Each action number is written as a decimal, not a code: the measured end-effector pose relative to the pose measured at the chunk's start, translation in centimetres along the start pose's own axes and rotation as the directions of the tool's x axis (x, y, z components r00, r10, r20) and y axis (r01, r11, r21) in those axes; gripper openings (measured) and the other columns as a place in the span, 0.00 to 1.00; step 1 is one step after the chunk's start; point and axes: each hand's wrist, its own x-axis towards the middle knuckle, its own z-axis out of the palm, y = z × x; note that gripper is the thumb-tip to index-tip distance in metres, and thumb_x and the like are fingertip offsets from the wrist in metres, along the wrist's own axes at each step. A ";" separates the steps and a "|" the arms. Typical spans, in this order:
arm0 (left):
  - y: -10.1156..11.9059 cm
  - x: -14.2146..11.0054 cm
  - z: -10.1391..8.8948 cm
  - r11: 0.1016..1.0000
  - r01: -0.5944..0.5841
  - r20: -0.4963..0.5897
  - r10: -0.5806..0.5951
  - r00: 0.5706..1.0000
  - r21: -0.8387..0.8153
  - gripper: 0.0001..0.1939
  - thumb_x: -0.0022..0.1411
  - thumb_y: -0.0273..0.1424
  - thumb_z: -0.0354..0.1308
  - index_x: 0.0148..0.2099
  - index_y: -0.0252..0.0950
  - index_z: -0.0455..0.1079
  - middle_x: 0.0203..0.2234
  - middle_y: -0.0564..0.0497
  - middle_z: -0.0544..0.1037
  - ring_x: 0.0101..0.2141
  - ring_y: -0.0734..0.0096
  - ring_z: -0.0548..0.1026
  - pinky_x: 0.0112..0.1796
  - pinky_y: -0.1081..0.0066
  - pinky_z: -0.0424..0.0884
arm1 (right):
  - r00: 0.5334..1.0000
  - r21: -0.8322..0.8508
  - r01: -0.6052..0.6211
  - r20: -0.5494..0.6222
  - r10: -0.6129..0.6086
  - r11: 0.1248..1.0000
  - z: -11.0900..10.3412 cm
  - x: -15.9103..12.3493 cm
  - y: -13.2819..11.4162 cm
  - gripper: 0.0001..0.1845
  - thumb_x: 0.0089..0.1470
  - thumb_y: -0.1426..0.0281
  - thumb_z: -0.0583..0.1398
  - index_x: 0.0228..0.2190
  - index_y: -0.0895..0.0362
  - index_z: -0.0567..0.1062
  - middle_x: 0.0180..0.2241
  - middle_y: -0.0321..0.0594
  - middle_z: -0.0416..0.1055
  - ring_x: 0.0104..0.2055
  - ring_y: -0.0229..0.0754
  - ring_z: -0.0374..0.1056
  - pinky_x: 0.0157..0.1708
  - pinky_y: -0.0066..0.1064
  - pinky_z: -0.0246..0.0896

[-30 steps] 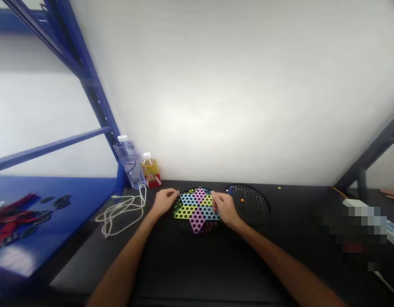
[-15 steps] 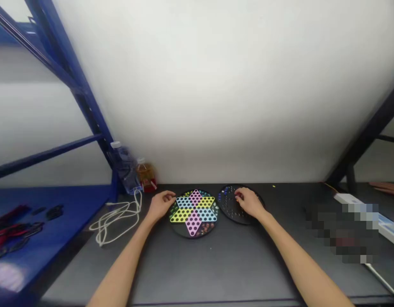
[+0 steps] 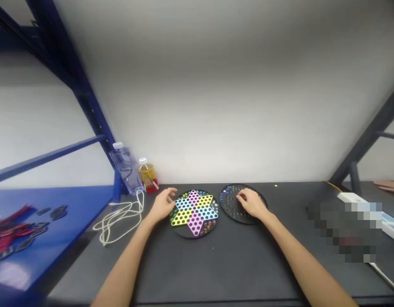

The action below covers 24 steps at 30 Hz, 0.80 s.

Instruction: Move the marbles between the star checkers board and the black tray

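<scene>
My left hand [image 3: 163, 205] is at the left rim of a round Chinese checkers board [image 3: 184, 233], thumb and fingers apart with nothing visible between them. The board carries a pink, yellow and blue star with dark holes; small coloured pieces lie around the star, inside the rim. My right hand [image 3: 252, 204] is over a second round black board [image 3: 230, 212], thumb and fingertips pinched together low above its surface. Whatever is in that pinch is too small to make out. Blue pieces [image 3: 228, 190] sit at this board's upper left, near rows of small marks.
At the back left stand a clear plastic bottle [image 3: 126, 168] and a yellow-red bottle [image 3: 148, 175]. A white cable [image 3: 120, 221] lies coiled before them. Red straps [image 3: 11, 232] lie on the blue surface at far left. A white box [image 3: 356, 199] is at right, beside a blurred-out patch.
The star board has turned slightly counterclockwise, its near tip shifting right. My left fingers have opened a little. An orange spot at my right fingertips no longer shows.
</scene>
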 end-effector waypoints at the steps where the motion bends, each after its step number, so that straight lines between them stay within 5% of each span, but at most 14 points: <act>1: 0.4 -0.1 -0.3 1.000 -0.014 0.024 0.013 1.000 0.016 0.27 0.46 0.24 0.52 0.52 0.36 0.67 0.41 0.49 0.74 0.25 0.77 0.71 0.30 0.73 0.69 | 1.000 0.000 0.000 0.003 0.000 1.000 0.0 0.0 0.0 0.12 0.60 0.65 0.53 0.34 0.55 0.75 0.34 0.42 0.71 0.37 0.43 0.66 0.40 0.32 0.57; 5: 1.8 -0.7 -1.7 0.998 -0.008 0.161 -0.002 0.987 0.061 0.27 0.44 0.23 0.51 0.49 0.37 0.69 0.42 0.50 0.76 0.21 0.79 0.68 0.26 0.74 0.66 | 1.000 -0.009 -0.008 0.015 0.008 1.000 0.0 0.1 -0.1 0.12 0.60 0.65 0.53 0.34 0.56 0.75 0.34 0.42 0.71 0.37 0.43 0.66 0.40 0.32 0.57; 8: 2.2 -0.8 -2.6 0.991 0.014 0.254 -0.047 0.966 0.132 0.22 0.44 0.23 0.52 0.44 0.37 0.73 0.31 0.53 0.78 0.22 0.75 0.70 0.27 0.74 0.66 | 1.000 -0.015 -0.015 0.018 0.016 1.000 -0.1 0.1 -0.1 0.12 0.60 0.65 0.54 0.34 0.56 0.75 0.34 0.42 0.71 0.38 0.43 0.66 0.40 0.31 0.56; 12: 2.4 -0.6 -2.8 0.966 0.007 0.163 -0.051 0.985 0.258 0.12 0.51 0.29 0.54 0.38 0.36 0.76 0.21 0.53 0.75 0.24 0.69 0.72 0.29 0.72 0.66 | 1.000 -0.024 -0.011 0.017 0.011 1.000 -0.2 0.1 -0.1 0.13 0.61 0.64 0.53 0.33 0.55 0.75 0.34 0.42 0.71 0.37 0.42 0.66 0.40 0.31 0.56; 15: 3.2 -0.7 -2.3 0.979 -0.049 0.113 0.027 0.993 0.197 0.14 0.56 0.37 0.57 0.41 0.37 0.76 0.27 0.50 0.77 0.28 0.68 0.74 0.32 0.71 0.69 | 1.000 -0.030 -0.015 0.015 0.015 0.999 -0.3 0.0 -0.2 0.13 0.61 0.64 0.53 0.33 0.56 0.75 0.34 0.42 0.71 0.37 0.42 0.66 0.40 0.31 0.56; 20: 4.9 -1.1 -2.0 0.973 -0.227 0.265 0.209 0.941 0.037 0.21 0.52 0.43 0.64 0.47 0.41 0.76 0.46 0.47 0.75 0.44 0.62 0.74 0.47 0.66 0.69 | 1.000 -0.009 -0.009 0.018 0.009 1.000 -0.5 0.0 -0.2 0.14 0.62 0.64 0.52 0.32 0.56 0.75 0.33 0.42 0.72 0.37 0.42 0.67 0.40 0.31 0.56; 24: 5.3 -1.2 -2.1 0.968 -0.231 0.350 0.186 0.918 0.093 0.27 0.48 0.48 0.67 0.50 0.44 0.75 0.51 0.46 0.72 0.50 0.56 0.70 0.54 0.61 0.63 | 1.000 -0.001 -0.013 0.019 0.013 1.000 -0.4 0.2 -0.2 0.14 0.62 0.64 0.52 0.31 0.55 0.75 0.33 0.42 0.72 0.36 0.42 0.67 0.40 0.31 0.57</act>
